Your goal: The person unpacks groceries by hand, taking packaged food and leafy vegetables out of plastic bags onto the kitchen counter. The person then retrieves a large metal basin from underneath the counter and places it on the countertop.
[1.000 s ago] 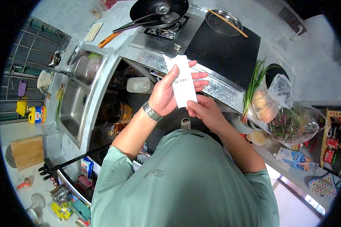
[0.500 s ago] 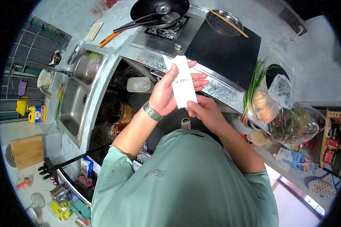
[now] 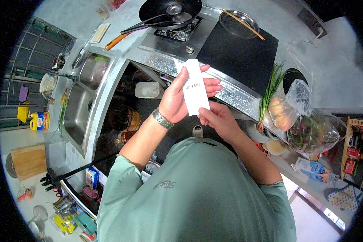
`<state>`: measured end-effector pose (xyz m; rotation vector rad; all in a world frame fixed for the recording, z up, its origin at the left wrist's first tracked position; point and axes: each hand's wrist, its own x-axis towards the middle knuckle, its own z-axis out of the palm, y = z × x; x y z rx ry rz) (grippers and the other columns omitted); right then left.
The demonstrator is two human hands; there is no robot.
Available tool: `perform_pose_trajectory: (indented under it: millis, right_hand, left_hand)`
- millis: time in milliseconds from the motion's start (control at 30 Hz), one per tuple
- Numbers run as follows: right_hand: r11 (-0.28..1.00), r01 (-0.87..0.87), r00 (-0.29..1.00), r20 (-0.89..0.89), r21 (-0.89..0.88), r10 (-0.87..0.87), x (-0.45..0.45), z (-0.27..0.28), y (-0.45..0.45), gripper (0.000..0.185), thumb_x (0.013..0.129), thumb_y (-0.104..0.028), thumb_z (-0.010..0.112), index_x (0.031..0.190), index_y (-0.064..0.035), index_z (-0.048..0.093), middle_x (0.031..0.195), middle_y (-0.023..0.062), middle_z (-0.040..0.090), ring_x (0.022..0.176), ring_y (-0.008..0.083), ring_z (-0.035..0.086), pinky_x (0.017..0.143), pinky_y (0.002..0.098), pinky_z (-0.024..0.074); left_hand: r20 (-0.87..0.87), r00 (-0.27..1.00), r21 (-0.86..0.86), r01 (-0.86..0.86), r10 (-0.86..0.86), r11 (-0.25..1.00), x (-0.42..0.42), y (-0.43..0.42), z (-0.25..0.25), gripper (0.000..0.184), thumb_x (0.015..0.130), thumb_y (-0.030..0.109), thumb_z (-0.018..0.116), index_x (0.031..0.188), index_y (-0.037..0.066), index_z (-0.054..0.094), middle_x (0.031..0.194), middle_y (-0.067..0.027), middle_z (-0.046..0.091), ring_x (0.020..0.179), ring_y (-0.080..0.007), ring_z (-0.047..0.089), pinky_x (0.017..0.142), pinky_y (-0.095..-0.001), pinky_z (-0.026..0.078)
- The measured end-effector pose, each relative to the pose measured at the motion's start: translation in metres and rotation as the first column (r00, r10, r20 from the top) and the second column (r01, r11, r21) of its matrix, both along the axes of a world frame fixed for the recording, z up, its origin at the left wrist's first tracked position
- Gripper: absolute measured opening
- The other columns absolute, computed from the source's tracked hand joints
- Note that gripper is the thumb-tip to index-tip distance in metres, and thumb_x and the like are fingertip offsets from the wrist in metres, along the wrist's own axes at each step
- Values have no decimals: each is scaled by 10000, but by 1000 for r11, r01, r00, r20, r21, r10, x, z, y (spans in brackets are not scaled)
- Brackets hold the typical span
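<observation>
A long white paper slip (image 3: 195,92) with a barcode and faint print lies across the palm of my left hand (image 3: 175,99). The left thumb rests at its left edge, and the other fingers stretch out behind it to the right. A metal watch is on the left wrist. My right hand (image 3: 220,119) pinches the slip's lower right corner between thumb and forefinger, its other fingers curled. Both hands are in front of the counter edge, below the stove (image 3: 175,43).
A wok (image 3: 149,10) with ladles sits on the burner. Right of it are a metal plate (image 3: 234,29) with chopsticks, green onions (image 3: 272,90), bagged eggs (image 3: 280,113) and bagged vegetables (image 3: 314,135). A double sink (image 3: 78,113) is at left, a cutting board (image 3: 29,162) below.
</observation>
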<state>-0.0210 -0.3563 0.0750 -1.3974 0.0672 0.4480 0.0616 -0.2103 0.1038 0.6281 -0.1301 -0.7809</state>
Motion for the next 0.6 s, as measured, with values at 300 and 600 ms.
perform_pose_trajectory:
  millis: [300, 600]
  right_hand:
    - [1000, 24, 1000, -2, -8, -24, 0, 1, 1, 239, 908, -240, 555, 810, -28, 605, 668, -12, 557, 616, 69, 499, 574, 232, 398]
    - [999, 24, 1000, 14, -32, -23, -1, 0, 2, 239, 904, -242, 560, 808, -28, 607, 670, -10, 560, 617, 72, 502, 573, 234, 400]
  left_hand:
    - [0, 1000, 0, -6, 6, 1000, 0, -1, 1, 689, 951, 544, 287, 1406, 26, 271, 1241, -245, 515, 1148, -374, 524, 989, -463, 426]
    - [4, 1000, -9, -1, 1, 1000, 0, 0, -2, 684, 954, 542, 275, 1398, 22, 282, 1246, -248, 510, 1157, -380, 514, 1000, -467, 413]
